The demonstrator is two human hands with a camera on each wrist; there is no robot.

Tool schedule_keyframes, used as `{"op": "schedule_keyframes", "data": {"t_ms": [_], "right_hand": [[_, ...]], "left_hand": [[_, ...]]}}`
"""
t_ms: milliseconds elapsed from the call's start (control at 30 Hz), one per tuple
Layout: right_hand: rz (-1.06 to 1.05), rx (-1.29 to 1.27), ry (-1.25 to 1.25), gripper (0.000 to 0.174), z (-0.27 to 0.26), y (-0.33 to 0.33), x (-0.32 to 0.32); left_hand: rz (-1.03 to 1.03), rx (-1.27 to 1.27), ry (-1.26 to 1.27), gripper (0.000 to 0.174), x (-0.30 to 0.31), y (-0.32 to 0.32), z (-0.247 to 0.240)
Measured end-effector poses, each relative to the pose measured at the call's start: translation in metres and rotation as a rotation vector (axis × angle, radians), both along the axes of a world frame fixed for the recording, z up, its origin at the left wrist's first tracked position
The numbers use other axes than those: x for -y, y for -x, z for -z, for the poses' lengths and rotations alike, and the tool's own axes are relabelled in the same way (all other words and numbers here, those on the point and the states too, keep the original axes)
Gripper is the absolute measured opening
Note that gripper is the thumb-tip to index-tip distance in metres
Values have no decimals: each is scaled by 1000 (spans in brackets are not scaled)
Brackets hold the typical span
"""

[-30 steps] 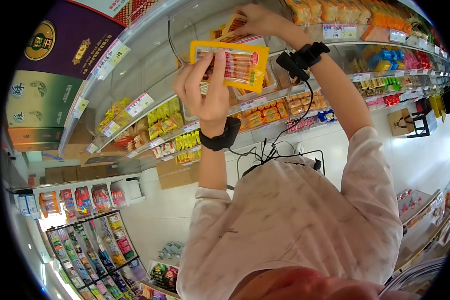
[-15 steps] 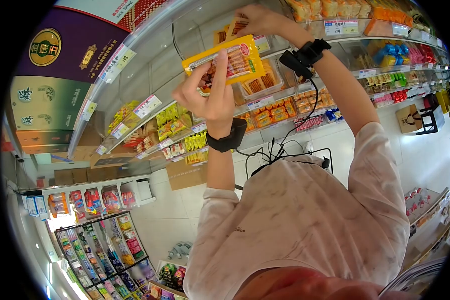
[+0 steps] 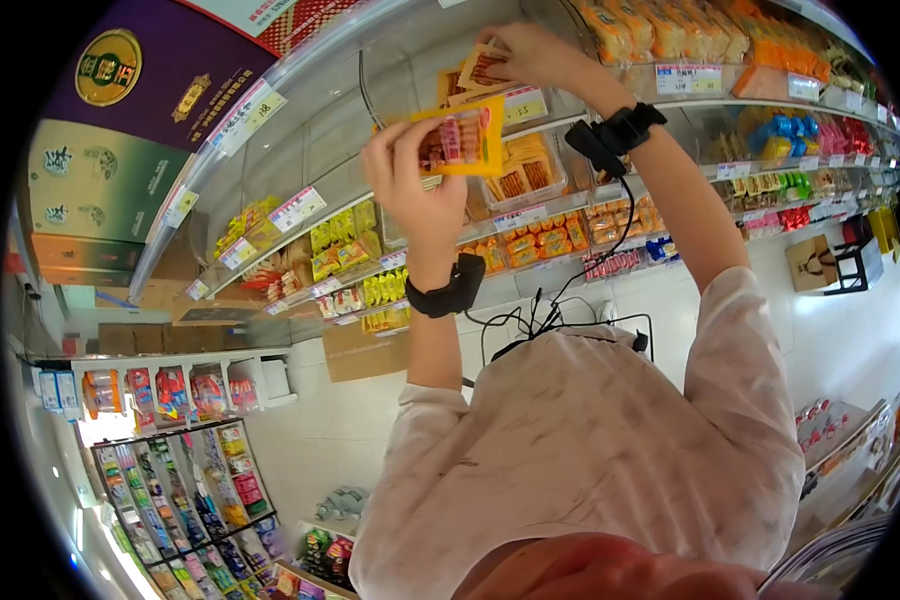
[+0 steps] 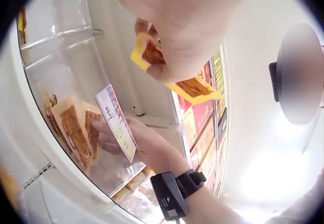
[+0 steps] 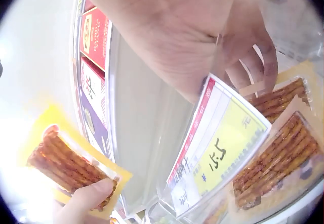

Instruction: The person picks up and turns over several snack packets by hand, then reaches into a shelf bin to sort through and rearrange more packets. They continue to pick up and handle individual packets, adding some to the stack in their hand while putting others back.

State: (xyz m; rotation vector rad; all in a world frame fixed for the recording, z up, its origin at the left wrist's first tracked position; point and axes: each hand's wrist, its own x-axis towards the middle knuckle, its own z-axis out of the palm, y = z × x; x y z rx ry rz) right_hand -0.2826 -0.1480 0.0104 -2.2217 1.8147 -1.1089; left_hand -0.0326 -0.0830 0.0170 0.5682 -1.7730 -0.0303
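Observation:
In the head view my left hand [image 3: 415, 180] grips a yellow-edged snack packet [image 3: 477, 140] with reddish-brown strips behind a clear window. The right wrist view shows my left thumb pressed on the front of this packet [image 5: 68, 166]. My right hand [image 3: 540, 62] reaches into a clear shelf bin and pinches the edge of a paler packet of brown strips [image 3: 485, 68]. Similar packets [image 5: 276, 161] stand beside it in that bin, behind a price tag [image 5: 223, 145]. The tag partly covers my right fingers in the left wrist view.
Below the bin is a clear tray of strip packets [image 3: 525, 170]. Orange snack packs [image 3: 540, 235] line a lower shelf, and wrapped breads [image 3: 660, 30] sit to the right. Large purple boxes [image 3: 160, 75] stand at left. Cables [image 3: 535, 312] hang before the person's waist.
My left hand has turned the yellow packet, and its fingers now cover the packet's left end. My right hand stays at the bin packets. The head view has shifted slightly.

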Motion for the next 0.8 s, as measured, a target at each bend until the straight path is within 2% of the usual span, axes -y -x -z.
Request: {"op": "schedule_keyframes", "data": {"t_ms": [133,267,367,433,567,633,733,800], "right_hand": [[51,-7,168,29,-5,-7,-10],[64,101,154,31,-10,-7,-11],[62,180,175,36,-20,-8,-19],[43,290,188,36,-17,-4,-16],[-25,303,225,33,-20,-4,-17],[-16,226,222,32,-32,-15,-36],[-132,85,469,23,-34,-16,-47],[-234,256,474,13,-30,-15,-60]], "left_hand": [[191,-230,-489,24,-2,-5,11],[295,-274,-451,24,-2,-9,3],[417,-271,-562,31,2,-11,-1],[489,-372,-603,36,-3,-7,-8],[666,-471,-785,44,-1,-11,-7],[659,-463,-815,43,0,-13,-2],[551,-408,-836,39,-9,-20,-4],[456,-343,-786,36,-20,-25,-10]]}}
